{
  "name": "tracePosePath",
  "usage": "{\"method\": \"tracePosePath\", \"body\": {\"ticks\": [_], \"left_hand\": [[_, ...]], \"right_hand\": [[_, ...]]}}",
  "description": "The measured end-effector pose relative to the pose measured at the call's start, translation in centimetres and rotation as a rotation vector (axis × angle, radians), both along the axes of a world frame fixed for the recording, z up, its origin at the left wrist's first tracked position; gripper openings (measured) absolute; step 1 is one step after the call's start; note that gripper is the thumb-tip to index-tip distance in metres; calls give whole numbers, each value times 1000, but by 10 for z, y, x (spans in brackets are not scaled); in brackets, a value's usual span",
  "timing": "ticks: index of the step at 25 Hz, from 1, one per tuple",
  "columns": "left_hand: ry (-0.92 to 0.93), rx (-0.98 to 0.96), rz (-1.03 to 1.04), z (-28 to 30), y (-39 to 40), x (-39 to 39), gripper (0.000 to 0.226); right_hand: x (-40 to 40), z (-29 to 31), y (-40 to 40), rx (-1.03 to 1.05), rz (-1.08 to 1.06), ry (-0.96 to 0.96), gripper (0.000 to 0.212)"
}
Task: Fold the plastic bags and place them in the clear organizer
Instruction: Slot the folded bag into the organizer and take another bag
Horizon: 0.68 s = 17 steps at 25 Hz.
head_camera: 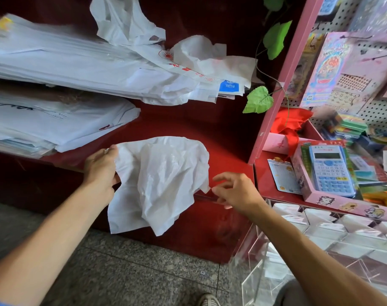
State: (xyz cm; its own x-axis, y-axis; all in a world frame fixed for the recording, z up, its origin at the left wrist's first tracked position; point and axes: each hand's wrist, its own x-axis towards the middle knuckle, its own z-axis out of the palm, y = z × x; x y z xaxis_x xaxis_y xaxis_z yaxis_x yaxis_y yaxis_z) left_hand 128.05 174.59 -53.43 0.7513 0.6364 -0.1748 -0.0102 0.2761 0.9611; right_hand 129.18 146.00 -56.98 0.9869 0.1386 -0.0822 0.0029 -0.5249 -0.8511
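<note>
The clear organizer (320, 244) sits nearest, lower right, folded bags already seen in some compartments. A crumpled white plastic bag (159, 180) is draped over the red shelf edge (221, 164) — its left edge gripped by the left hand (100, 171). The right hand (234, 191) is loosely released at the bag's right corner; contact cannot be told. Judged light, limp, slippery — best taken at corners. Bag stacks (66, 69) lie behind.

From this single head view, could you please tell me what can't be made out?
- Bag stacks: cut off at the left edge, blurred.
- Clear organizer: cut off at the right and bottom edges; its contents show only through glare.
- Right hand: whether it pinches the white bag is unclear.
</note>
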Motion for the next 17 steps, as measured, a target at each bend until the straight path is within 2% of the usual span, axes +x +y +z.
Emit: {"method": "tracePosePath", "body": {"ticks": [5,9,14,17], "left_hand": [[2,10,-9,2,-8,-1,26],[2,8,-10,-1,-6,0,26],[24,7,-21,-3,-6,4,25],[24,5,-12,-7,0,6,22]], "right_hand": [[7,-7,2,-118,88,-12,36],[2,-8,5,-177,141,-101,29],[2,-9,8,-157,125,-171,13],[7,-5,5,-94,50,-165,17]]}}
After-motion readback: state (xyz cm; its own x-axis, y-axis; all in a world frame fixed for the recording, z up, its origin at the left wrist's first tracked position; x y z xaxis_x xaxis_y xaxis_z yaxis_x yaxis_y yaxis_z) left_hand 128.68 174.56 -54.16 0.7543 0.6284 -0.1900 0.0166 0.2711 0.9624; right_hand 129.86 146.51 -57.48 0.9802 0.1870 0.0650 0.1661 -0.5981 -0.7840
